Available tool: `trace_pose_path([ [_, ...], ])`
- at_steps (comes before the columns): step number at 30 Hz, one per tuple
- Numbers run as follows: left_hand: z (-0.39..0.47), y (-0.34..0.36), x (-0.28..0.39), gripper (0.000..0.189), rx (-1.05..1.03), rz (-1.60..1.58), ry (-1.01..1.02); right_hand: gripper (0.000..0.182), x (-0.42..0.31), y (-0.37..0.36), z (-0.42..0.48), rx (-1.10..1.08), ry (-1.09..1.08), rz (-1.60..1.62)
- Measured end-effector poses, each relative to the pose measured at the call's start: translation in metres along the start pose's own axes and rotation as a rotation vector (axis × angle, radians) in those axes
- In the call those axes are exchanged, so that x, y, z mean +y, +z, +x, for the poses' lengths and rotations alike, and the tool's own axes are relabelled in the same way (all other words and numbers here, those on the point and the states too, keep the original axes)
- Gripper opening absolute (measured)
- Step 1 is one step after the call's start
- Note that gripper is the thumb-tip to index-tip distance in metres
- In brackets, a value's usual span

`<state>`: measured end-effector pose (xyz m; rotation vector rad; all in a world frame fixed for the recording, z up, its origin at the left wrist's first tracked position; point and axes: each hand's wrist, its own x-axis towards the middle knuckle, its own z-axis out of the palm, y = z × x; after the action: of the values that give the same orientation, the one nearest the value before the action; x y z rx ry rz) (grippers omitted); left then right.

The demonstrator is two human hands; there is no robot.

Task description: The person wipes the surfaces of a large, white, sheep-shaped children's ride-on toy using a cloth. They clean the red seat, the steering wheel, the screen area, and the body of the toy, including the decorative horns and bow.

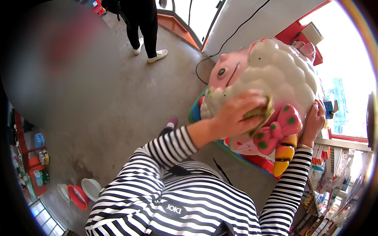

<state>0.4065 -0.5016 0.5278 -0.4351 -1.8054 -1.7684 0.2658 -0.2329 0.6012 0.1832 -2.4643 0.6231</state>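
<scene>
In front of me stands a large glossy figure with a pink face and a bumpy cream woolly head. My left hand grips a crumpled olive-green cloth against the woolly surface; the hand is slightly blurred. Just beside the cloth is a pink bow with green spots, above a yellow-orange horn-like part. My right hand lies against the figure's right side, holding no separate thing that I can see; some of its fingers are hidden. A blue, green and red base shows beneath the figure.
A person in black trousers stands on the concrete floor at the upper left. A black cable runs along the wall behind the figure. Basins, one of them red, are at the lower left. Shelves with packaged goods line the right.
</scene>
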Motion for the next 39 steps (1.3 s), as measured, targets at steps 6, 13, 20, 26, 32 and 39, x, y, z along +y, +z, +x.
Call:
trace_pose_path([
  [6, 0.021, 0.029, -0.027, 0.031, -0.251, 0.576, 0.274, 0.028, -0.003, 0.001, 0.002, -0.021, 0.01, 0.045],
  [13, -0.022, 0.0, -0.02, 0.027, -0.449, 0.611, 0.352, 0.028, 0.004, 0.003, 0.002, -0.016, 0.043, 0.082],
  [20, -0.071, -0.035, -0.046, 0.029, -0.378, 0.583, 0.095, 0.029, 0.006, 0.003, 0.004, -0.004, -0.05, 0.005],
  [26, -0.007, 0.015, -0.038, 0.044, -0.14, 0.57, 0.252, 0.032, 0.013, 0.002, 0.005, -0.014, -0.073, -0.047],
  [32, -0.098, 0.025, -0.074, 0.045, 0.004, 0.609, 0.051, 0.032, 0.01, 0.0, 0.006, -0.014, -0.033, -0.011],
  [39, -0.137, 0.012, -0.072, 0.04, 0.044, 0.524, -0.282, 0.032, 0.004, 0.002, 0.006, -0.037, 0.024, -0.006],
])
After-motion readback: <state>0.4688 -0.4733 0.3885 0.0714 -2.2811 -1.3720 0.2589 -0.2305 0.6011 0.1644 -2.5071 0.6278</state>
